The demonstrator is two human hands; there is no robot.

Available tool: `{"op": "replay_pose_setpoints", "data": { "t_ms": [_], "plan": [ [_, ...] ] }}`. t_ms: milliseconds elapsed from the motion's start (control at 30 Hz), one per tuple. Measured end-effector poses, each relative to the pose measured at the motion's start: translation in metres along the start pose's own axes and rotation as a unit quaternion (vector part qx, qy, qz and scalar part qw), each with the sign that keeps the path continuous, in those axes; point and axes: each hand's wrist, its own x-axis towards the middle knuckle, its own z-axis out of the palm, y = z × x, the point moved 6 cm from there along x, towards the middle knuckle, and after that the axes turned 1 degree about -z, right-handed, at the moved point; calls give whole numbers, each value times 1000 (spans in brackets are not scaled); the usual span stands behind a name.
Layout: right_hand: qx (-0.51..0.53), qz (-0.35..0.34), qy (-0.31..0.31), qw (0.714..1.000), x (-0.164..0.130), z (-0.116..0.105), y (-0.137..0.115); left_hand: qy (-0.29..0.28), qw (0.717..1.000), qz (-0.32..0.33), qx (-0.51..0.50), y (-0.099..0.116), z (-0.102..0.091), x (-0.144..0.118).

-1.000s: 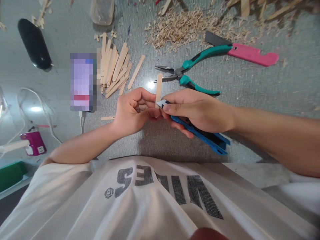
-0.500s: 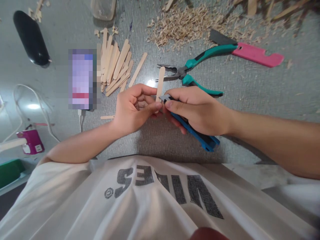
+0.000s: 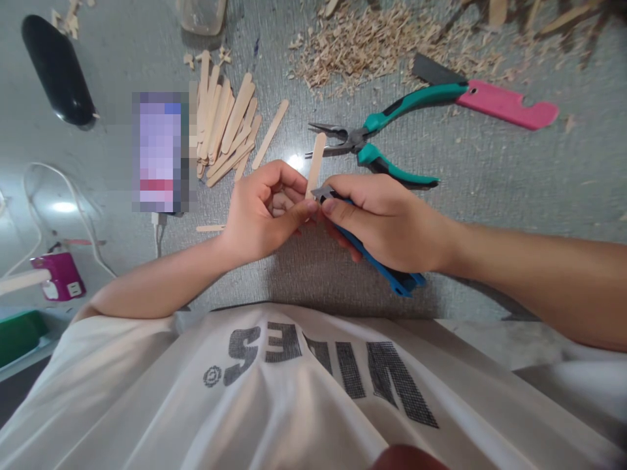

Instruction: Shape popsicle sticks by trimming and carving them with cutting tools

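Observation:
My left hand point(image 3: 274, 212) pinches the lower end of a wooden craft stick point(image 3: 317, 163) between thumb and fingers; the stick points up and away from me. My right hand point(image 3: 386, 222) is wrapped around a blue-handled utility knife point(image 3: 369, 254). Its metal tip lies against the stick's right edge, just above my left thumb. Part of the knife is hidden under my right fingers. Beyond my hands lie teal-handled needle-nose pliers point(image 3: 360, 140), with jaws apart. A pile of craft sticks point(image 3: 225, 124) rests to the left, with one single stick point(image 3: 271, 134) beside it.
Wood shavings point(image 3: 367, 42) are heaped at the back. A pink-handled blade point(image 3: 509, 104) touches the pliers' upper handle. On the left are a blurred phone point(image 3: 159, 153) on a cable, a black case point(image 3: 59, 72) and a purple plug adapter point(image 3: 59, 277). A clear container point(image 3: 202, 14) stands at the back.
The craft stick leans slightly more to the right. My right hand and the knife have shifted very slightly; both hands keep their holds.

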Motion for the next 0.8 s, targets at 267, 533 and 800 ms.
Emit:
{"op": "replay_pose_setpoints", "data": {
  "t_ms": [267,533,800],
  "plan": [
    [-4,-9,-6,1000,-1,0,3,-7,1000,-13,-7,-3,0,-1],
    [-21,-6,2,1000,-1,-1,4,-7,1000,-4,8,-2,0,-2],
    [-52,-4,24,998,-1,-2,0,-3,999,18,33,-4,1,-3]
  ]
}}
